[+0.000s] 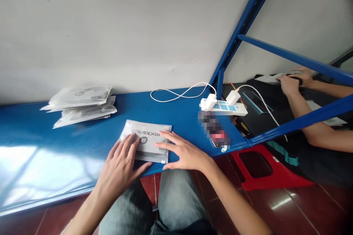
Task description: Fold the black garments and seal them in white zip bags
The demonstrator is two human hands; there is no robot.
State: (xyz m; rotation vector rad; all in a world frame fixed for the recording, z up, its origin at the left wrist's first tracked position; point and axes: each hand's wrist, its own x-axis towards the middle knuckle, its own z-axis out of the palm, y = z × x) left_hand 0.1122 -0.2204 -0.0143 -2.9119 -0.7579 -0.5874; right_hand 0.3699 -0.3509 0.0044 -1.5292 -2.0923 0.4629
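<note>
A frosted zip pouch (150, 147) printed with ROCKBROS lies flat on the blue tabletop in front of me, its lettering upside down to my view. My left hand (122, 156) rests over the pouch's left side, fingers extended and thumb spread toward the near edge. On the right side, my right hand (183, 150) touches the pouch with its fingers stretched and apart. The pouch's slider sits at its near right corner. What is inside the pouch cannot be made out.
A stack of similar pouches (82, 97) lies at the back left. A power strip (220, 106) with white chargers and a cable (176, 97) stands right, near a pixelated phone (215, 128). Beyond the blue frame post (234, 36), another person's arms (300, 106) work; a red stool (264, 172) stands below.
</note>
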